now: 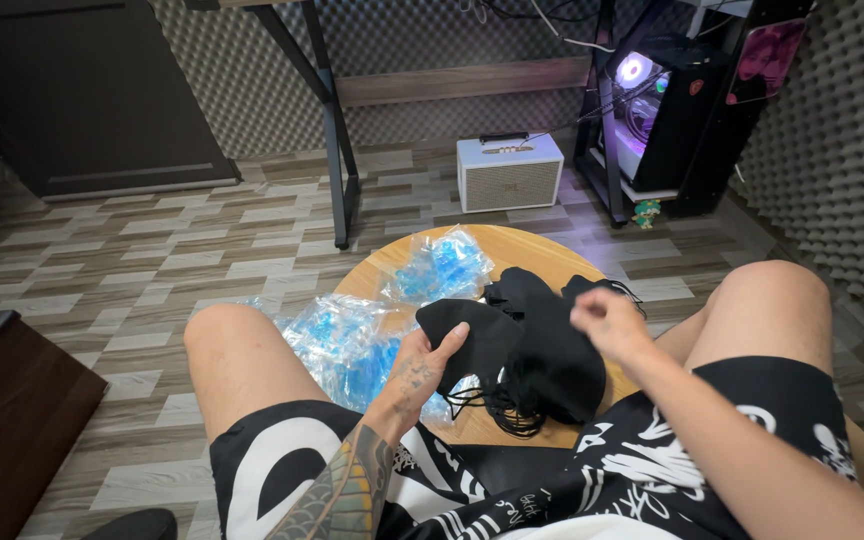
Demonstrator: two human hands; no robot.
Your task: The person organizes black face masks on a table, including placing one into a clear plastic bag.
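Patterned shorts (352, 490), round wooden table (542, 250), striped plank floor (152, 260), foam-lined walls (842, 150)

- A pile of masks (542, 350) is set on the bench (542, 255), between the knees.
- Plastic wrappers (352, 340) are heaped left of the pile.
- A speaker (509, 172) is placed on the floor (152, 260) behind the bench.

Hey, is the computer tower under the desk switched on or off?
On: the computer tower shows a glowing purple-white fan ring and lit interior behind its side panel.
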